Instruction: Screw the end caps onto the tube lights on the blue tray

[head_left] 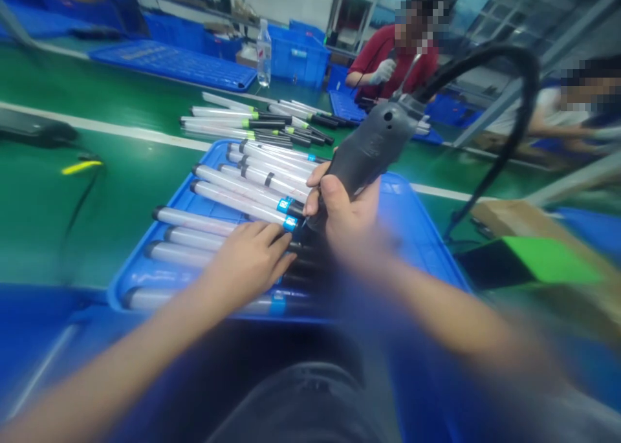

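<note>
A black power tool (371,149) with a thick cable is gripped in my right hand (347,210), its lower end pointing down over the tray. My left hand (257,255) rests, fingers curled, on the tubes at the middle of the blue tray (412,216); whether it grips one is hidden. Clear tubes with black ends (237,204) lie side by side in the tray, some with blue labels. Their right ends are partly covered by my hands and blurred.
More clear and black tubes (223,123) lie on the green table (140,100) behind the tray. A bottle (263,54) stands by a blue bin (298,55). Across the table sits a person in red (373,58). A green-and-black box (548,260) is at right.
</note>
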{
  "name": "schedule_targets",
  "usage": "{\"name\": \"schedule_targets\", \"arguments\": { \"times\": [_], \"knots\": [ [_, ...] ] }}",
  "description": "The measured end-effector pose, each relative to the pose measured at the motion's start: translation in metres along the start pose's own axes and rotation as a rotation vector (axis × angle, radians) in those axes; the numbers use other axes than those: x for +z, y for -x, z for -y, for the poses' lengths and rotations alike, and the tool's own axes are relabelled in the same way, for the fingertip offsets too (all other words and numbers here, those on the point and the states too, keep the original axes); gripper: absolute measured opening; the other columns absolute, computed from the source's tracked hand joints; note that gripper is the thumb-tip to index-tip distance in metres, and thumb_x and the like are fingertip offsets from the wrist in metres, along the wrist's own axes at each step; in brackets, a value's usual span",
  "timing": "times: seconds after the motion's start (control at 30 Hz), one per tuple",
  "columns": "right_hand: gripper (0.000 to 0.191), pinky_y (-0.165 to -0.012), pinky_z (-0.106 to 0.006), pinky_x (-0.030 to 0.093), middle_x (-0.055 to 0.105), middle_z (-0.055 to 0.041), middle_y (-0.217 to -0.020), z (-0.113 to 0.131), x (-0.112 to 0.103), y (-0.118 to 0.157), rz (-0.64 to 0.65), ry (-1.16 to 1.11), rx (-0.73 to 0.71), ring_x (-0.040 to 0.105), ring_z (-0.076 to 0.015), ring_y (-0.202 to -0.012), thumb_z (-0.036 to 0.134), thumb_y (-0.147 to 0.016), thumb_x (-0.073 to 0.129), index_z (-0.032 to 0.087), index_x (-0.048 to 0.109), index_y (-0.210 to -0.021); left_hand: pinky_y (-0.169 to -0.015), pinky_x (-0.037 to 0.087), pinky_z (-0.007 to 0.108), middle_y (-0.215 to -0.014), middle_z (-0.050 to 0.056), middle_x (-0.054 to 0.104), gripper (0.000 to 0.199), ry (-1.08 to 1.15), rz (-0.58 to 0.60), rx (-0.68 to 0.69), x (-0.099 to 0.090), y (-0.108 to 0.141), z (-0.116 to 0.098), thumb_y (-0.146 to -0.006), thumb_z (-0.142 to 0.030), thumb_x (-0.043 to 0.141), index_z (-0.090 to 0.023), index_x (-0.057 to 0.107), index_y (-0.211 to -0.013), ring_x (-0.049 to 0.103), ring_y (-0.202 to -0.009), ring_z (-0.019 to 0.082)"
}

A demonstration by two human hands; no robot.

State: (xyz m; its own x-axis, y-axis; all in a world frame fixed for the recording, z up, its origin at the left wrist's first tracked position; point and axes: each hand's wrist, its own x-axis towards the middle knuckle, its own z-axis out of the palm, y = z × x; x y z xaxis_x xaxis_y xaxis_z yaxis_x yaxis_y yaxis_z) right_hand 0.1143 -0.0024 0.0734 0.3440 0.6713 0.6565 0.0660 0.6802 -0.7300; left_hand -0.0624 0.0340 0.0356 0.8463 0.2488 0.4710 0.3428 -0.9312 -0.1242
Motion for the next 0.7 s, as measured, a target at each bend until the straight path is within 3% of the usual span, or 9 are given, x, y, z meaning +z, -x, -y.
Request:
{"name": "schedule_targets", "arguments": {
  "times": [0.43,0.7],
  "knots": [
    [0.025,-0.059,-0.027,0.054,0.061,0.0062,-0.079,-0.0018,-0.0022,-0.0002,0.043,0.047,-0.047,0.057,-0.0082,-0.057,0.049,-0.101,0.066,0.028,0.052,-0.104,-0.08,0.052,0.042,-0.099,0.01,0.07,0.034,0.004,0.016,-0.023,0.0001,-0.0002,-0.0013,-0.108,-0.035,0.052,-0.012,0.075,-0.118,0.067,-0.092,0.028],
    [0.035,-0.053,-0.025,0.052,0.061,0.009,-0.081,-0.0036,0.0062,-0.0025,-0.021,0.009,0.056,0.057,-0.0075,-0.055,0.048,-0.097,0.072,0.031,0.044,-0.109,-0.077,0.049,0.041,-0.099,0.011,0.071,0.033,-0.012,0.043,-0.028,-0.0003,0.0008,-0.0015,-0.107,-0.036,0.054,-0.012,0.075,-0.116,0.066,-0.091,0.028]
  ]
}}
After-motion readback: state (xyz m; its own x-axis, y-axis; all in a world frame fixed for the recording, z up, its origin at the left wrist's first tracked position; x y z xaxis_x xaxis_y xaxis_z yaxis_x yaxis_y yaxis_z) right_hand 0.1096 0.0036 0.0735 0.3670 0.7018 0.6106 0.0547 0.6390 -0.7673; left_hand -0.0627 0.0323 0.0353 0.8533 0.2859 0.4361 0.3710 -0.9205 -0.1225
